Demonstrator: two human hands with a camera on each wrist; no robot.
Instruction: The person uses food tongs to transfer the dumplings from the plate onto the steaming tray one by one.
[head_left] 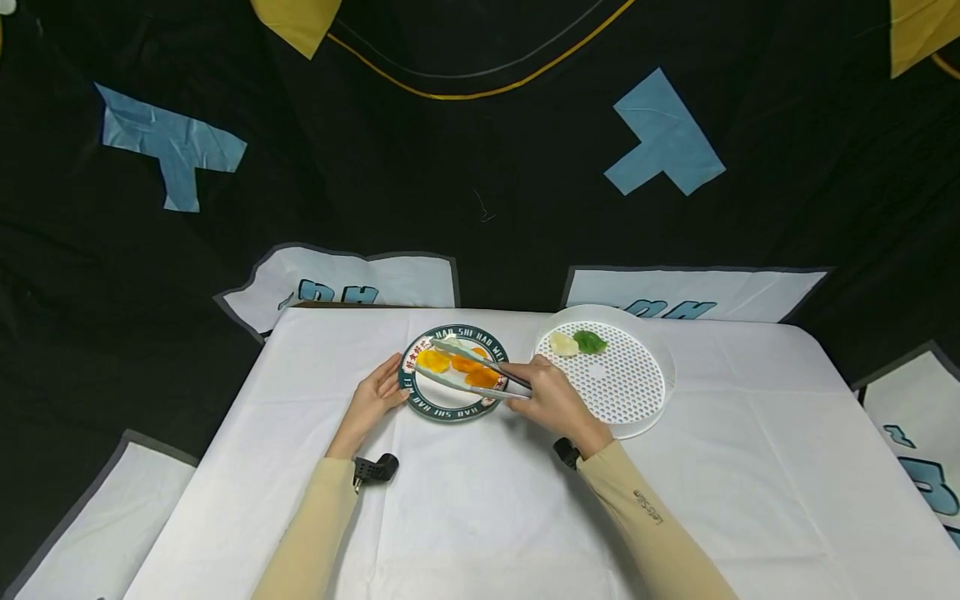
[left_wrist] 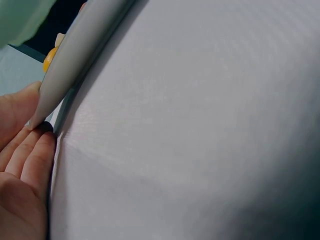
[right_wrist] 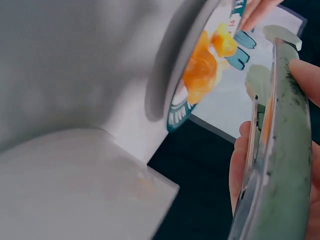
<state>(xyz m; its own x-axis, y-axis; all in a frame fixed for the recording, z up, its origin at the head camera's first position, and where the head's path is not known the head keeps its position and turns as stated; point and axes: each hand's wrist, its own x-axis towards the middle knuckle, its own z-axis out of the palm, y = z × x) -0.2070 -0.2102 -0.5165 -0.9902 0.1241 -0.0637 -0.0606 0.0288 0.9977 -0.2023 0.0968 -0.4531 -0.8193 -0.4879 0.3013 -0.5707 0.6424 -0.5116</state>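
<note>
A round plate with a dark green lettered rim (head_left: 450,414) lies on the white table, bearing orange pieces (head_left: 482,377) and a yellow piece (head_left: 433,360) of what looks like food. My left hand (head_left: 372,402) holds its left edge; in the left wrist view the thumb is on the rim and the fingers are underneath. My right hand (head_left: 555,398) grips tongs (right_wrist: 290,150) with pale green tips. Those tips are spread above the plate, around the food in the head view. Whether they touch any piece, I cannot tell.
Right of the plate stands a round white perforated tray (head_left: 622,375). A green leafy piece (head_left: 590,342) and a pale yellow piece (head_left: 564,344) lie at its back left. Behind the white table (head_left: 465,517) hangs a black cloth (head_left: 420,192).
</note>
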